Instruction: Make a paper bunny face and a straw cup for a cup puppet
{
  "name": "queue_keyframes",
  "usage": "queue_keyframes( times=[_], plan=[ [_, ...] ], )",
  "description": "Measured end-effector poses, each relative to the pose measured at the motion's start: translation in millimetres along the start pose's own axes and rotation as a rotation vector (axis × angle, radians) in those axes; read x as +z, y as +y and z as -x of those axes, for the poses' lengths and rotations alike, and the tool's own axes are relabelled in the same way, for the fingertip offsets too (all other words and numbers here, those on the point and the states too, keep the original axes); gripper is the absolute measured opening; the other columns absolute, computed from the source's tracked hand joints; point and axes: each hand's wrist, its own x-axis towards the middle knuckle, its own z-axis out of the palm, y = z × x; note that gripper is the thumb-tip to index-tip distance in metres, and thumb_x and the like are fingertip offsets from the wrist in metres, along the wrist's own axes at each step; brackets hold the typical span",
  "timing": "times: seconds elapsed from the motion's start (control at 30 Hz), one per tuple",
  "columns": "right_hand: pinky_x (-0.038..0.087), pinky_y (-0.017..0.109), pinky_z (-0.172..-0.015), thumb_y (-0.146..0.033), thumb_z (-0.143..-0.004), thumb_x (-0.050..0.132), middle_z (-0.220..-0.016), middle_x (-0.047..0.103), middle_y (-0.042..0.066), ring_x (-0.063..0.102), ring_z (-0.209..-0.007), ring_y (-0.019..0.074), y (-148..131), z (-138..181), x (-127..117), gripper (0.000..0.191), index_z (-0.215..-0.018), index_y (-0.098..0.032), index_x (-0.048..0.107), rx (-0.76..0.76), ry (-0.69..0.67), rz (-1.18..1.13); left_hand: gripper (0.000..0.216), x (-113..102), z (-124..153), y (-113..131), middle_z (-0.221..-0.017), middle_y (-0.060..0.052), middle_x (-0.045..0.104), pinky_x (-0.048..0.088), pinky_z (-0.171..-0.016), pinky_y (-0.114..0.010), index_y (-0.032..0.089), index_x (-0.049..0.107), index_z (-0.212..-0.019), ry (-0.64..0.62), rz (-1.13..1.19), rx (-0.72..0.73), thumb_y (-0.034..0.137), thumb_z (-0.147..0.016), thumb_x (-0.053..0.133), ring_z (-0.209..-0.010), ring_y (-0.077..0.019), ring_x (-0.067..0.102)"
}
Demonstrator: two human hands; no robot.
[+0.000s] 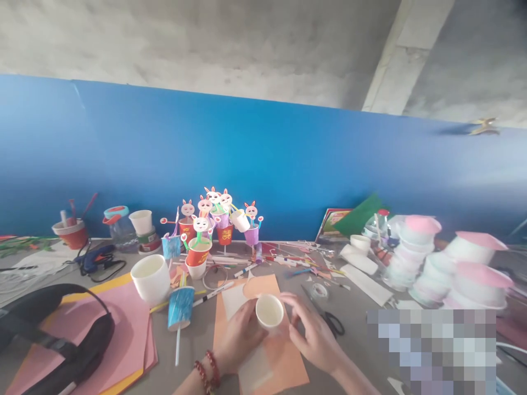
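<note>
A white paper cup point(269, 311) is upright in front of me, its open mouth facing up toward the camera. My left hand point(244, 329), with red bead bracelets at the wrist, curls its fingers around the cup's left side. On the other side, my right hand point(307, 329) is spread, fingertips very close to the cup; whether they touch it I cannot tell. Beneath the cup lies a sheet of orange paper point(288, 366) with white paper pieces on it. Black-handled scissors point(334, 323) and a roll of clear tape point(319, 291) lie beyond my right hand.
Paper-cup rabbit figures point(200, 249) stand near the blue partition point(288, 164). A blue cup on a straw point(180, 310) and a white tub point(151, 278) are at left, beside pink paper point(127, 323) and black headphones point(78, 351). Stacked cups point(414, 241) occupy the right.
</note>
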Motion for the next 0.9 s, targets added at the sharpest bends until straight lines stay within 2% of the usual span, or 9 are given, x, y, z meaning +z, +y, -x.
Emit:
queue_keyframes(
  times=[0.07, 0.17, 0.27, 0.43, 0.5, 0.57, 0.7, 0.83, 0.9],
  plan=[
    [0.057, 0.034, -0.077, -0.015, -0.085, 0.045, -0.114, 0.071, 0.009, 0.070, -0.078, 0.0193, 8.7, 8.2, 7.7, 0.039, -0.122, -0.025, 0.053, 0.127, 0.073, -0.010, 0.055, -2.0, 1.7, -1.4, -0.127, -0.013, 0.067, 0.050, -0.098, -0.042, 0.019, 0.057, -0.124, -0.010, -0.017, -0.006, 0.007, -0.070, 0.063, -0.116, -0.0286, 0.062],
    [0.057, 0.036, -0.073, -0.023, -0.087, 0.049, -0.094, 0.075, 0.007, 0.071, -0.079, 0.0231, 17.4, 17.6, 23.0, 0.020, -0.104, -0.024, 0.059, 0.230, 0.113, -0.031, 0.052, -4.0, 3.2, -3.6, -0.127, -0.013, 0.066, 0.049, -0.099, -0.043, 0.018, 0.058, -0.124, -0.011, -0.043, -0.016, 0.010, -0.073, 0.062, -0.116, -0.0293, 0.062],
    [0.056, 0.036, -0.074, -0.022, -0.086, 0.051, -0.094, 0.076, 0.007, 0.071, -0.081, 0.0238, 19.3, 19.2, 32.1, 0.017, -0.100, -0.022, 0.062, 0.228, 0.103, -0.059, 0.052, -4.7, 3.5, -5.5, -0.129, -0.015, 0.066, 0.047, -0.101, -0.046, 0.017, 0.058, -0.125, -0.015, -0.068, -0.018, 0.012, -0.073, 0.063, -0.119, -0.0310, 0.060],
    [0.056, 0.039, -0.076, -0.024, -0.090, 0.050, -0.096, 0.075, 0.008, 0.069, -0.081, 0.0243, 18.9, 17.3, 33.3, 0.018, -0.101, -0.022, 0.064, 0.227, 0.101, -0.085, 0.054, -5.0, 3.7, -8.7, -0.132, -0.014, 0.064, 0.046, -0.103, -0.047, 0.019, 0.056, -0.128, -0.030, -0.083, 0.005, 0.013, -0.075, 0.062, -0.121, -0.0305, 0.059],
    [0.056, 0.040, -0.079, -0.024, -0.090, 0.050, -0.100, 0.075, 0.009, 0.069, -0.083, 0.0244, 19.2, 18.1, 31.0, 0.022, -0.108, -0.022, 0.063, 0.225, 0.091, -0.100, 0.054, -5.1, 3.8, -9.7, -0.133, -0.015, 0.064, 0.045, -0.104, -0.047, 0.018, 0.055, -0.129, -0.033, -0.087, 0.012, 0.014, -0.075, 0.062, -0.122, -0.0311, 0.058],
    [0.056, 0.040, -0.086, -0.024, -0.090, 0.050, -0.116, 0.071, 0.011, 0.069, -0.095, 0.0244, 18.1, 18.1, 25.9, 0.035, -0.124, -0.022, 0.056, 0.203, 0.070, -0.153, 0.053, -5.4, 3.8, -10.0, -0.132, -0.016, 0.064, 0.046, -0.103, -0.048, 0.017, 0.055, -0.128, -0.040, -0.094, 0.016, 0.015, -0.076, 0.063, -0.122, -0.0319, 0.058],
    [0.045, 0.045, -0.107, -0.031, -0.090, 0.052, -0.151, 0.045, 0.015, 0.053, -0.131, 0.0269, 7.3, 8.6, 11.2, 0.064, -0.150, -0.023, 0.029, 0.120, -0.007, -0.300, 0.052, -6.9, 4.0, -8.2, -0.132, -0.016, 0.063, 0.047, -0.102, -0.047, 0.018, 0.054, -0.130, -0.056, -0.103, 0.033, 0.018, -0.079, 0.064, -0.121, -0.0318, 0.058],
    [0.040, 0.048, -0.113, -0.039, -0.085, 0.066, -0.156, 0.038, 0.016, 0.040, -0.141, 0.0315, -8.1, -8.2, 8.9, 0.083, -0.154, -0.024, 0.022, 0.105, -0.074, -0.208, 0.049, -7.3, 3.9, -8.2, -0.131, -0.015, 0.063, 0.047, -0.101, -0.046, 0.019, 0.054, -0.131, -0.067, -0.114, 0.066, 0.020, -0.083, 0.064, -0.120, -0.0305, 0.058],
    [0.040, 0.047, -0.113, -0.035, -0.085, 0.065, -0.155, 0.042, 0.015, 0.040, -0.142, 0.0308, -12.5, -13.3, 14.5, 0.080, -0.153, -0.024, 0.025, 0.057, -0.089, -0.111, 0.049, -5.8, 3.4, -10.5, -0.129, -0.015, 0.063, 0.047, -0.100, -0.045, 0.020, 0.055, -0.131, -0.068, -0.121, 0.079, 0.020, -0.083, 0.064, -0.119, -0.0303, 0.058]
  ],
)
